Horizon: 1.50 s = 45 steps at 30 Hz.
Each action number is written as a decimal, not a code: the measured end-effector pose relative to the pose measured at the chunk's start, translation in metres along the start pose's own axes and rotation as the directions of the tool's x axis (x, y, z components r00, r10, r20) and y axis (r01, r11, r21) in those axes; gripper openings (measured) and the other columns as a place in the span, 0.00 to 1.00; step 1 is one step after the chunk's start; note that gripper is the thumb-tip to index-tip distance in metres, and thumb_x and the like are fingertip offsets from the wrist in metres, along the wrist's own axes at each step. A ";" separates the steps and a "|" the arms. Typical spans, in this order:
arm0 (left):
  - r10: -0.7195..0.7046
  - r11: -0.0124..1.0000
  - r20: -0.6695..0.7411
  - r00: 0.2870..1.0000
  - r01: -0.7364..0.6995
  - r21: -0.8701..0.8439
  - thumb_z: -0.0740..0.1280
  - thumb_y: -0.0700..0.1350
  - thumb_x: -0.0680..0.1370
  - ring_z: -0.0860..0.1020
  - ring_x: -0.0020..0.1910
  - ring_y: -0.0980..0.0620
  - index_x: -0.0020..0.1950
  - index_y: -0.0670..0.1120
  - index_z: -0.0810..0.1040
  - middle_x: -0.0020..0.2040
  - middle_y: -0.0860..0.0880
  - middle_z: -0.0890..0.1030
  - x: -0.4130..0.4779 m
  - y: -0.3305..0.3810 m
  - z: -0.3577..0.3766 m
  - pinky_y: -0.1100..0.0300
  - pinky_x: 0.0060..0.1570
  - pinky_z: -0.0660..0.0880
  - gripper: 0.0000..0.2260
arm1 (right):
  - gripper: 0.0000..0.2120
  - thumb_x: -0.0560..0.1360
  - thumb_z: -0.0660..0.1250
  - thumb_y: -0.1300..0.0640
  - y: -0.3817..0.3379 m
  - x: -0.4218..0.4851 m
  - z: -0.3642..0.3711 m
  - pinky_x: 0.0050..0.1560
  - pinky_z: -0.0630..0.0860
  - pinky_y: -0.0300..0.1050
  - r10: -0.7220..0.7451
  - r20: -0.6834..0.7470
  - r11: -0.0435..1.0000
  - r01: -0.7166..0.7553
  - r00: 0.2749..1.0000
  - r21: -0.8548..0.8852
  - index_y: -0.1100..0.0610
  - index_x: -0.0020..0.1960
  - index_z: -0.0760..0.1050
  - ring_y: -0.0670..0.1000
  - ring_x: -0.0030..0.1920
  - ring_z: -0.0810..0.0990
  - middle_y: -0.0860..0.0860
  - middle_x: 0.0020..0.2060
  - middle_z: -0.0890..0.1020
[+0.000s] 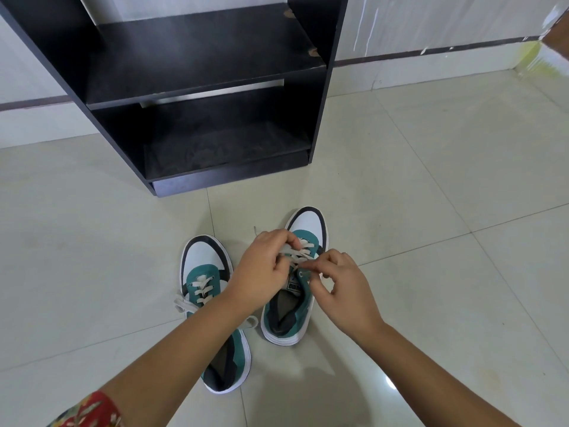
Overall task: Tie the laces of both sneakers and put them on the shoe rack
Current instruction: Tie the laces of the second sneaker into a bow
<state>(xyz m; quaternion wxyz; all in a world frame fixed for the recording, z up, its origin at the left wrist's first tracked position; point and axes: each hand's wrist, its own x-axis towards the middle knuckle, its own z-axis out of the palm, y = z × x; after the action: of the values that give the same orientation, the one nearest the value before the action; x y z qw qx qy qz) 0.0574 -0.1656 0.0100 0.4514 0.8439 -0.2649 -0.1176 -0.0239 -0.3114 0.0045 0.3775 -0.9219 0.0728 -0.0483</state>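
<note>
Two teal, white and black sneakers stand on the floor, toes pointing to the rack. Over the right sneaker [304, 224] both hands work its white laces [303, 252]. My left hand [261, 269] pinches a lace above the tongue. My right hand [335, 283] pinches the other end at the shoe's right side. The left sneaker [204, 260] lies partly under my left forearm, its laces [184, 303] loose and spread to both sides. The black shoe rack [215, 167] stands just beyond the shoes, with nothing on its two visible shelves.
The floor is of pale glossy tiles [431, 211]. A white wall with a dark skirting strip [431, 52] runs behind the rack. A red patterned sleeve [89, 409] shows at the bottom left.
</note>
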 end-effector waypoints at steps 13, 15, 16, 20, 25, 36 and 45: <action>-0.213 0.977 0.161 0.964 0.214 0.015 0.65 0.38 0.73 0.69 0.28 0.56 0.38 0.44 0.75 0.30 0.53 0.74 0.000 0.007 0.003 0.67 0.31 0.66 0.04 | 0.14 0.74 0.65 0.59 -0.006 0.006 0.025 0.41 0.70 0.37 0.149 0.014 0.980 -0.149 0.989 0.134 0.52 0.59 0.77 0.42 0.40 0.73 0.46 0.43 0.71; -0.203 0.977 0.144 0.969 0.210 -0.039 0.63 0.36 0.72 0.71 0.29 0.54 0.40 0.43 0.75 0.31 0.50 0.75 0.000 0.006 0.002 0.62 0.34 0.69 0.03 | 0.05 0.72 0.65 0.62 -0.006 0.010 0.026 0.41 0.69 0.40 0.165 0.081 0.959 -0.179 0.983 0.220 0.57 0.45 0.79 0.45 0.38 0.73 0.47 0.39 0.71; -0.204 0.975 0.126 0.971 0.214 -0.067 0.63 0.35 0.72 0.73 0.29 0.53 0.40 0.43 0.75 0.32 0.50 0.76 0.000 0.005 0.000 0.61 0.34 0.71 0.05 | 0.04 0.72 0.66 0.63 -0.005 0.012 0.026 0.42 0.70 0.41 0.188 0.108 0.943 -0.211 0.976 0.256 0.57 0.41 0.79 0.47 0.38 0.73 0.48 0.38 0.71; -0.276 0.926 0.173 0.945 0.310 -0.216 0.57 0.29 0.73 0.77 0.32 0.54 0.40 0.45 0.74 0.34 0.49 0.77 0.002 0.000 -0.002 0.62 0.21 0.72 0.12 | 0.03 0.71 0.69 0.59 -0.002 0.013 0.017 0.43 0.69 0.28 0.239 0.071 0.883 -0.248 0.968 0.398 0.54 0.40 0.81 0.40 0.41 0.74 0.47 0.40 0.73; -0.205 0.969 0.040 0.978 0.209 -0.135 0.60 0.31 0.72 0.77 0.39 0.52 0.48 0.49 0.73 0.40 0.51 0.75 0.000 0.000 -0.001 0.54 0.43 0.78 0.13 | 0.08 0.70 0.61 0.56 -0.011 0.016 0.005 0.51 0.74 0.34 0.271 -0.016 0.776 -0.209 0.963 0.595 0.50 0.34 0.75 0.43 0.53 0.75 0.45 0.49 0.74; 0.133 0.875 -0.131 0.982 -0.054 0.482 0.59 0.51 0.77 0.69 0.37 0.50 0.36 0.43 0.76 0.32 0.51 0.71 -0.013 -0.042 -0.022 0.49 0.48 0.73 0.16 | 0.21 0.70 0.68 0.56 0.027 0.024 -0.044 0.30 0.57 0.44 0.407 -0.047 0.893 -0.387 0.912 0.231 0.55 0.27 0.58 0.50 0.27 0.57 0.49 0.22 0.59; -0.248 0.620 0.097 0.964 0.082 0.780 0.63 0.45 0.75 0.66 0.69 0.47 0.66 0.49 0.69 0.67 0.47 0.71 -0.017 -0.059 -0.018 0.35 0.69 0.48 0.19 | 0.18 0.70 0.65 0.49 0.045 0.010 -0.027 0.52 0.70 0.47 0.514 0.313 0.732 -0.219 0.799 -0.645 0.48 0.60 0.72 0.56 0.58 0.75 0.51 0.57 0.78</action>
<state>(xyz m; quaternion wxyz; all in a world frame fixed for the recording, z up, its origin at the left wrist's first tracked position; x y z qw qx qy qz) 0.0714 -0.1174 -0.0289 0.0077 0.9602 -0.2535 -0.1166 -0.0226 -0.3633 -0.0079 0.0868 -0.9397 0.1762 0.2798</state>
